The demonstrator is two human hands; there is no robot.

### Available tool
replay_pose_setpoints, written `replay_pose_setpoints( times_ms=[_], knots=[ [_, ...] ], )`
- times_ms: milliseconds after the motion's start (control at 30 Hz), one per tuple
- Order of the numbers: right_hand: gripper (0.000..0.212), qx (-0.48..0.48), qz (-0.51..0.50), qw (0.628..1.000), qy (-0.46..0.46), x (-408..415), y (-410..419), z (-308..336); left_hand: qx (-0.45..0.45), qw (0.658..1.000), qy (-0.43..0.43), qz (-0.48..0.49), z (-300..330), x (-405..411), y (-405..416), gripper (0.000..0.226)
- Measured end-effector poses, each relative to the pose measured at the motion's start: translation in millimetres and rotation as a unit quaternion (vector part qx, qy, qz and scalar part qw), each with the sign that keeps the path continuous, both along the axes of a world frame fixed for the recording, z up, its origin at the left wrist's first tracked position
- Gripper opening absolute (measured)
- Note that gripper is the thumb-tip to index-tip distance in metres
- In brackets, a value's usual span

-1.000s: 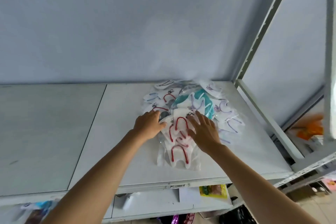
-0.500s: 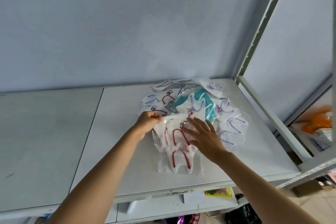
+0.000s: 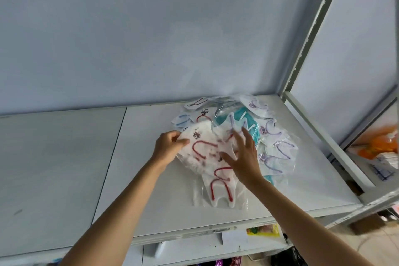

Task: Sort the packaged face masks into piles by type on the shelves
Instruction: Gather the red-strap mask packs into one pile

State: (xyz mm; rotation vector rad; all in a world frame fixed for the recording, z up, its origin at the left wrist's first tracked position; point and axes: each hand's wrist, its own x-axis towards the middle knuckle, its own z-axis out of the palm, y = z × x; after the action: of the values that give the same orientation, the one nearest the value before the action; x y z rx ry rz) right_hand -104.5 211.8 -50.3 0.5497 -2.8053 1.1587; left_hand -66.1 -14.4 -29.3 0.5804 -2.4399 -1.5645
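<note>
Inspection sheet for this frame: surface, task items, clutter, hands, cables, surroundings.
Surface: white shelf board, panel seam left of the pile.
Job's things: mixed heap of clear-bagged face masks; red-strap white masks in front, teal mask in the middle, purple-strap masks on the right.
Clutter: nothing seen on the shelf.
Grippers: left hand pinches a red-strap packet; right hand spread open on the pile.
Cables: nothing seen.
Surroundings: pale wall, grey metal upright, orange goods on the neighbouring shelf.
</note>
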Motion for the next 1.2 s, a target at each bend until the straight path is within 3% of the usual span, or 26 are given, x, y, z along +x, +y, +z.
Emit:
replay_pose_setpoints(
  times_ms=[33,100,167,200,300,467,533,600,700,767,900,1033,1200],
  knots=[
    [0.078,-0.095,-0.002,0.993,-0.064,1.2,-3.3,8.6,0.072,0.997,0.027,0.016,3.4,3.7,-2.6,0.009],
    [0.081,-0.277,0.029,0.941,-0.193,2.2,-12.5,30.3,0.172,0.983,0.052,0.024,12.3,11.3,-2.6,0.007],
    [0.061,-0.370,0.070,0.875,-0.304,-1.6,-22.5,45.3,0.230,0.972,0.043,0.008,19.3,14.7,-1.5,0.008],
    [0.043,-0.373,0.089,0.867,-0.318,-2.1,-28.5,51.8,0.242,0.970,0.031,-0.011,22.6,15.5,-1.1,0.009],
    [0.012,-0.349,0.112,0.883,-0.295,2.4,-47.9,66.0,0.256,0.965,0.019,-0.060,29.1,17.1,2.2,0.016],
    [0.004,-0.248,0.043,0.934,-0.255,2.7,-51.7,67.4,0.132,0.988,0.083,0.015,21.5,19.9,-4.2,0.013],
    [0.026,-0.142,-0.079,0.966,-0.202,0.7,-34.3,51.0,0.111,0.987,0.099,0.069,13.8,22.1,-15.4,0.009],
    [0.046,-0.037,-0.193,0.967,-0.159,7.0,-12.4,35.0,0.100,0.983,0.112,0.102,8.2,25.3,-26.4,0.008],
    [0.086,0.104,-0.229,0.948,-0.196,18.7,2.1,5.3,0.095,0.980,0.112,0.136,1.4,28.1,-38.7,0.008],
    [0.098,0.137,-0.233,0.941,-0.206,22.4,-1.9,-9.5,0.096,0.979,0.109,0.142,-2.2,28.7,-43.1,0.007],
    [0.088,0.102,-0.237,0.949,-0.181,18.5,-10.7,-14.9,0.079,0.983,0.106,0.129,-4.0,31.7,-46.8,0.009],
    [0.061,0.041,-0.231,0.961,-0.142,11.1,-2.8,-7.4,0.074,0.984,0.109,0.122,0.1,33.2,-55.3,0.012],
    [0.048,-0.095,-0.263,0.953,-0.118,10.6,7.4,3.7,0.091,0.983,0.107,0.122,2.0,34.9,-65.3,0.028]
  ],
)
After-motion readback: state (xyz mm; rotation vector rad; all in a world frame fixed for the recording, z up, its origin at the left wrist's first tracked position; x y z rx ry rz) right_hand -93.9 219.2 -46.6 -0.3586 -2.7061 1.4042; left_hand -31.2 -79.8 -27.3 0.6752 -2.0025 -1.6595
